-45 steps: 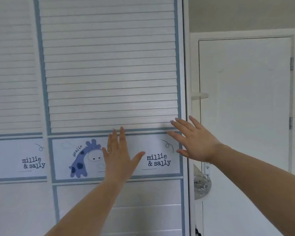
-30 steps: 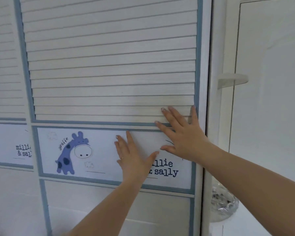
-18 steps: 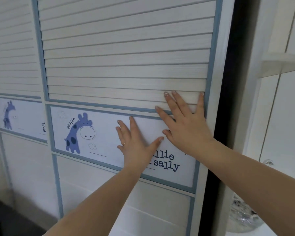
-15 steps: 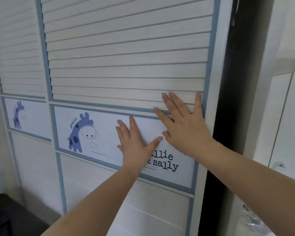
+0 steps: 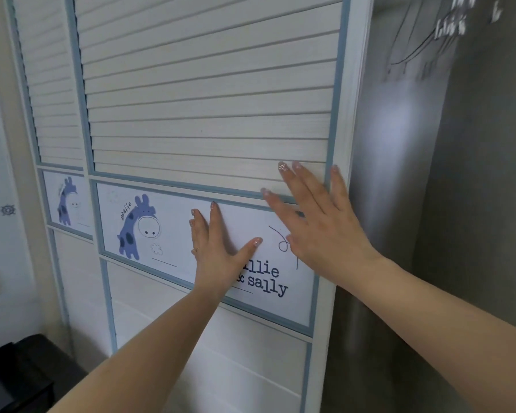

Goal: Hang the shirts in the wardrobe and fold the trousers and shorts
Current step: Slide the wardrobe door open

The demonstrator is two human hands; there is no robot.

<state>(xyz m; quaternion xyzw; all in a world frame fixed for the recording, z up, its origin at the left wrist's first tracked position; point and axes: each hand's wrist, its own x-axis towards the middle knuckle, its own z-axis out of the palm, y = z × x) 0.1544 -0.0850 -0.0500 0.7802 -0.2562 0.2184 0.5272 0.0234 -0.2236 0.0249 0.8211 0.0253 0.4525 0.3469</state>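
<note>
A white slatted sliding wardrobe door with blue trim fills the middle of the view. Across it runs a panel with a blue giraffe and printed lettering. My left hand presses flat on that panel, fingers straight. My right hand presses flat near the door's right edge, fingers spread over the lowest slats. To the right of the door a dark gap shows the wardrobe's inside, with blurred wire hangers high up. No shirts, trousers or shorts are in view.
A second matching wardrobe door lies behind on the left, beside a pale wall. A dark piece of furniture sits low at the bottom left.
Both hands reached the door and have pushed it to the left. A dark gap opened at its right edge and has widened, showing hangers inside. The white room door has left the view.
</note>
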